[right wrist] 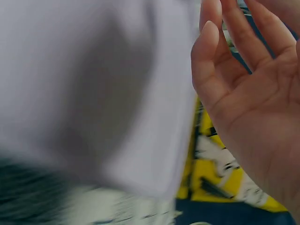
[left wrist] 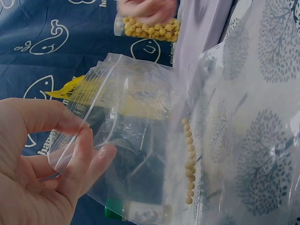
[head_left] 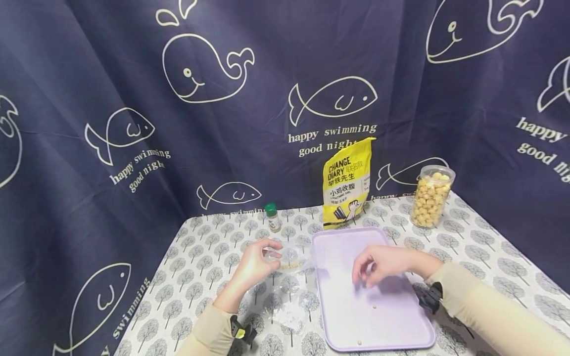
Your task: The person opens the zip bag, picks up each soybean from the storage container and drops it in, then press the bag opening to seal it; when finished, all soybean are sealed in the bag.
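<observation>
My left hand (head_left: 256, 262) pinches the top edge of a clear zip bag (left wrist: 136, 93) between thumb and fingers. Along the bag's lower part lies a row of several small round beige beads (left wrist: 189, 165). The right hand (head_left: 380, 262) hovers over a pale purple tray (head_left: 338, 301), fingers loosely bent downward. Nothing shows between those fingers in the right wrist view, where the palm (right wrist: 262, 112) fills the right side. Two small beads sit on the tray: one bead (head_left: 374, 307) below the right hand, another bead (head_left: 359, 342) near the front rim.
Behind the tray stands a yellow printed pouch (head_left: 347, 185). A clear jar of yellowish round pieces (head_left: 430, 198) is at the back right, a small green-capped bottle (head_left: 272, 217) at the back left. More clear plastic (head_left: 289, 311) lies left of the tray on the tree-patterned cloth.
</observation>
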The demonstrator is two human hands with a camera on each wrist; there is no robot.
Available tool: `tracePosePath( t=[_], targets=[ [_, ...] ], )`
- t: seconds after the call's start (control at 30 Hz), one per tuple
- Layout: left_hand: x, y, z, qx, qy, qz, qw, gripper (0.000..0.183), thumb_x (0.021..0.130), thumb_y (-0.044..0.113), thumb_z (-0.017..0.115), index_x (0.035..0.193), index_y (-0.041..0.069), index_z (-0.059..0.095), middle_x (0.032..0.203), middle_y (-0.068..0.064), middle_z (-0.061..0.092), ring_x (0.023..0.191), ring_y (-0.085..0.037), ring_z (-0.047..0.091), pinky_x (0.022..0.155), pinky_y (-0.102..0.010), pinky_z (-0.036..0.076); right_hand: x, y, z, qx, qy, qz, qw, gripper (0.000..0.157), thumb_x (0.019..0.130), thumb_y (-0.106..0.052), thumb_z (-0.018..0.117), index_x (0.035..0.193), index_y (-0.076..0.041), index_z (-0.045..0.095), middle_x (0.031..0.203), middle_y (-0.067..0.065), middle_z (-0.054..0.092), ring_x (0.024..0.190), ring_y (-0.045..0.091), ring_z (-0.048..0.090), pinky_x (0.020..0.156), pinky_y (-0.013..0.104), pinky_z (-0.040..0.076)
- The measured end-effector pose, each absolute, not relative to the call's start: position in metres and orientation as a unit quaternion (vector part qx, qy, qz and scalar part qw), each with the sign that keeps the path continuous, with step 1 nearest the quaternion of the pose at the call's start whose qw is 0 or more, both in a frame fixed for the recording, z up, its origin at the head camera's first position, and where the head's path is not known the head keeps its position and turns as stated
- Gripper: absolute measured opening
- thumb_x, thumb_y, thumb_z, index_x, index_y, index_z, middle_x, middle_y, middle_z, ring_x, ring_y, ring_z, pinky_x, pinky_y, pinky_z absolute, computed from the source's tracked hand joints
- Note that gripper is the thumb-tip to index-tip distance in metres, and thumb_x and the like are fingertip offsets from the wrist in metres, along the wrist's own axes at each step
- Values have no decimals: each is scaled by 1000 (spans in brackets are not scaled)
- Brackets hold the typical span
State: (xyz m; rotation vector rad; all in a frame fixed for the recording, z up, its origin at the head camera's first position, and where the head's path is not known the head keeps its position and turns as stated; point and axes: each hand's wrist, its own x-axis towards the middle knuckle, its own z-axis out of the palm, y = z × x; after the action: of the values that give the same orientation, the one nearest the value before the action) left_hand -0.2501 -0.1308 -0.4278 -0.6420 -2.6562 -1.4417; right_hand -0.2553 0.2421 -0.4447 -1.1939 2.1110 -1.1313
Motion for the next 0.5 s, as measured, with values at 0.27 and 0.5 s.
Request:
tracePosePath(
  t=[0.27,0.5],
  targets=[
    [-249,-131,-426,-207,-862,-462,34,38,74,-6,71,111,0,70,115,-15,69,94,-26,73,68,-25,59,-242,253,-475,-470,760,-387,227,29,75,-7,84,102,-14,78,84,5,71,75,12,63,64,20,52],
    [-248,-131,-427,-209,-865,-454,36,39,74,-5,72,112,1,71,115,-14,70,93,-23,73,70,-25,59,-235,250,-484,-474,771,-374,201,22,73,-7,84,93,-18,79,83,-8,73,75,4,60,67,19,50]
  ],
)
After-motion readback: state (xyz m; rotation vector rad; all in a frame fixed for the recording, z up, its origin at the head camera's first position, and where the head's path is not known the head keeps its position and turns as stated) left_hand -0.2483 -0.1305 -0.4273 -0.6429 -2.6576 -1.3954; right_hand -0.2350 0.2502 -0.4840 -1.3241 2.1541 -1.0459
